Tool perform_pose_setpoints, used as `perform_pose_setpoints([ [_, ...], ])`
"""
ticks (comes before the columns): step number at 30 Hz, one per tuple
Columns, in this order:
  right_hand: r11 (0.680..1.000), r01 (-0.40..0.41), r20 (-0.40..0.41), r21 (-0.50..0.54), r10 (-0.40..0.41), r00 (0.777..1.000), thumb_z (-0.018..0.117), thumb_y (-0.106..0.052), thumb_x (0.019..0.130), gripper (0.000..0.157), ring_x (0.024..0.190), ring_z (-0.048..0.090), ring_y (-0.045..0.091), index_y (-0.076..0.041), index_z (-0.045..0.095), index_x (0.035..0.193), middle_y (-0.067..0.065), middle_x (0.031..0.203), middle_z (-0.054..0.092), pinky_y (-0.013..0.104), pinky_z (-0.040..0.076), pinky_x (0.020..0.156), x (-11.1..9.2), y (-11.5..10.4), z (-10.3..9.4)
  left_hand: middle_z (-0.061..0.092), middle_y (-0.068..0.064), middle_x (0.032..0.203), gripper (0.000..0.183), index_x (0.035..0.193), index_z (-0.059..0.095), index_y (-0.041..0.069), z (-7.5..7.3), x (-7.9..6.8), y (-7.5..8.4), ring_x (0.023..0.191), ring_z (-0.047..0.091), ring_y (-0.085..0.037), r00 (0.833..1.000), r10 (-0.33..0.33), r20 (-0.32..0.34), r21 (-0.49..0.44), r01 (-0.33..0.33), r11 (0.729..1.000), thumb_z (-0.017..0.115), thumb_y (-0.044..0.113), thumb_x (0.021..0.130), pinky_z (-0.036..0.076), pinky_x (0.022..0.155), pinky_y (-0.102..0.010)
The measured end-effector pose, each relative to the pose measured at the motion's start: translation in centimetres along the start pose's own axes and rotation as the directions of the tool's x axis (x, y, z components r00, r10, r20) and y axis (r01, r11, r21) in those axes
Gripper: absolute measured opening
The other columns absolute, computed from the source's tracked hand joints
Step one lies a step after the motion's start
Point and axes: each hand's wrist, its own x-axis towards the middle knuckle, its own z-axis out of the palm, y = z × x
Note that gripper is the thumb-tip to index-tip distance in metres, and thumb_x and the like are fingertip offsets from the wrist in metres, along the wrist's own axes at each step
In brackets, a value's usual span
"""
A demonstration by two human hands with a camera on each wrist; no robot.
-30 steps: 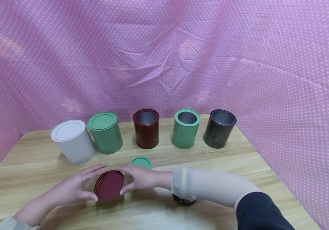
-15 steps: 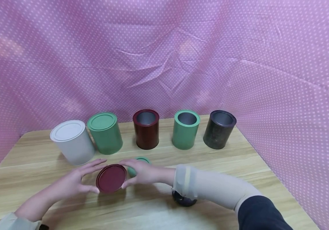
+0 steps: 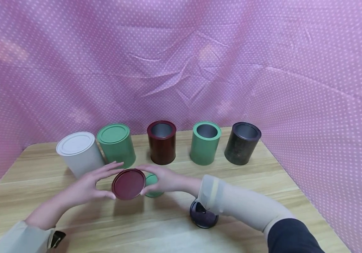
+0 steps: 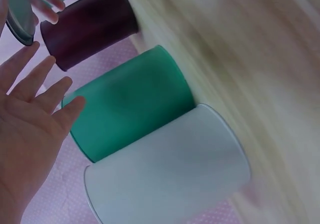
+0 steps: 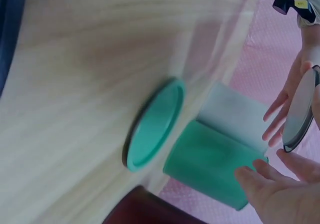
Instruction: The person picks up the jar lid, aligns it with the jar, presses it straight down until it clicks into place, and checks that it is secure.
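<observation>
Above the table, a dark red can lid (image 3: 128, 184) is held up and tilted between both hands, its shaded underside showing in the wrist views. My left hand (image 3: 87, 186) has thumb and forefinger at the lid's left rim, its other fingers spread fairly straight. On the opposite rim, my right hand (image 3: 166, 180) holds it between thumb and fingers. Below and partly behind the right hand is a green lid (image 5: 155, 126) lying on the wood. The open dark red can (image 3: 162, 149) stands upright beyond the hands.
Along the back stand a lidded white can (image 3: 82, 161), a lidded green can (image 3: 117, 151), an open green can (image 3: 204, 151) and an open black can (image 3: 241, 149). A black lid (image 3: 204, 218) lies under the right forearm. Pink dotted cloth (image 3: 181, 70) hangs behind the wooden table (image 3: 247, 186).
Both hands have raised the dark red lid and moved it forward and slightly right. More of the black lid shows beneath the right forearm. The cans have stayed in place.
</observation>
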Motion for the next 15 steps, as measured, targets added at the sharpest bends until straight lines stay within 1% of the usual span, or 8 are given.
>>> perform_pose_setpoints([
  [2,1.0,-0.013,0.002,-0.005,0.013,1.0,0.08,-0.025,0.08,0.072,0.139,0.04,0.017,-0.014,0.047,0.143,0.003,0.148,0.047,0.03,0.033,0.114,0.0,0.0,-0.5,0.05,-0.012,0.144,0.072,0.135,0.058,0.017,-0.1,0.4,0.1,0.138,0.029,0.003,1.0,-0.011,0.005,-0.007,0.011,1.0,0.084,0.028,0.068,0.043,0.095,-0.061],
  [3,1.0,-0.02,0.006,-0.003,0.02,1.0,0.08,-0.026,0.08,0.072,0.14,0.039,0.017,-0.015,0.047,0.144,0.003,0.149,0.046,0.032,0.033,0.115,-0.1,0.1,-0.8,0.051,-0.01,0.144,0.072,0.135,0.058,0.018,-0.2,0.5,0.1,0.138,0.029,0.004,1.0,-0.021,0.007,-0.005,0.021,1.0,0.084,0.03,0.069,0.043,0.096,-0.059],
  [5,0.999,-0.033,0.011,0.007,0.033,0.999,0.079,-0.026,0.081,0.073,0.141,0.037,0.018,-0.017,0.045,0.145,0.002,0.15,0.045,0.034,0.032,0.116,-0.1,0.0,-1.3,0.05,-0.008,0.145,0.072,0.135,0.058,0.017,-0.4,0.9,0.2,0.139,0.03,0.002,1.0,-0.021,0.008,-0.006,0.021,1.0,0.084,0.03,0.069,0.043,0.099,-0.054],
  [6,0.999,-0.036,0.012,0.004,0.036,0.999,0.079,-0.027,0.081,0.074,0.141,0.037,0.018,-0.018,0.044,0.146,0.002,0.15,0.044,0.035,0.032,0.116,-0.1,0.0,-1.5,0.05,-0.008,0.145,0.072,0.135,0.058,0.017,-0.4,1.1,0.3,0.139,0.029,0.002,1.0,-0.017,0.006,-0.01,0.017,1.0,0.084,0.029,0.069,0.043,0.101,-0.048],
  [8,0.999,-0.035,0.015,0.006,0.035,0.999,0.078,-0.028,0.082,0.074,0.142,0.035,0.019,-0.018,0.043,0.147,0.003,0.151,0.043,0.037,0.032,0.116,-0.1,0.1,-2.0,0.05,-0.007,0.145,0.071,0.135,0.058,0.016,-0.6,1.5,0.4,0.139,0.028,0.004,1.0,-0.007,0.0,-0.025,0.007,1.0,0.084,0.029,0.07,0.041,0.105,-0.032],
  [10,0.999,-0.034,0.014,0.009,0.034,0.999,0.077,-0.028,0.083,0.075,0.142,0.035,0.019,-0.018,0.042,0.148,0.003,0.152,0.042,0.037,0.032,0.116,-0.1,0.1,-2.5,0.05,-0.007,0.146,0.071,0.135,0.058,0.014,-0.9,1.9,0.6,0.139,0.027,0.005,1.0,0.012,-0.01,-0.049,-0.012,0.999,0.083,0.028,0.07,0.033,0.105,-0.016],
  [12,1.0,-0.006,0.005,0.006,0.006,1.0,0.077,-0.026,0.083,0.074,0.142,0.036,0.019,-0.016,0.042,0.147,0.005,0.151,0.043,0.037,0.033,0.115,-0.1,0.1,-3.0,0.05,-0.009,0.145,0.071,0.134,0.057,0.012,-1.2,2.3,0.7,0.138,0.026,0.008,0.999,0.031,-0.019,-0.066,-0.032,0.997,0.083,0.028,0.07,0.025,0.103,-0.006],
  [15,0.999,0.038,-0.009,0.003,-0.038,0.999,0.078,-0.023,0.082,0.074,0.141,0.038,0.02,-0.014,0.042,0.147,0.006,0.15,0.044,0.035,0.035,0.114,-0.1,0.1,-3.7,0.049,-0.012,0.145,0.071,0.134,0.057,0.01,-1.6,3.0,0.9,0.137,0.026,0.01,0.999,0.047,-0.023,-0.077,-0.048,0.996,0.083,0.027,0.071,0.022,0.102,-0.002],
])
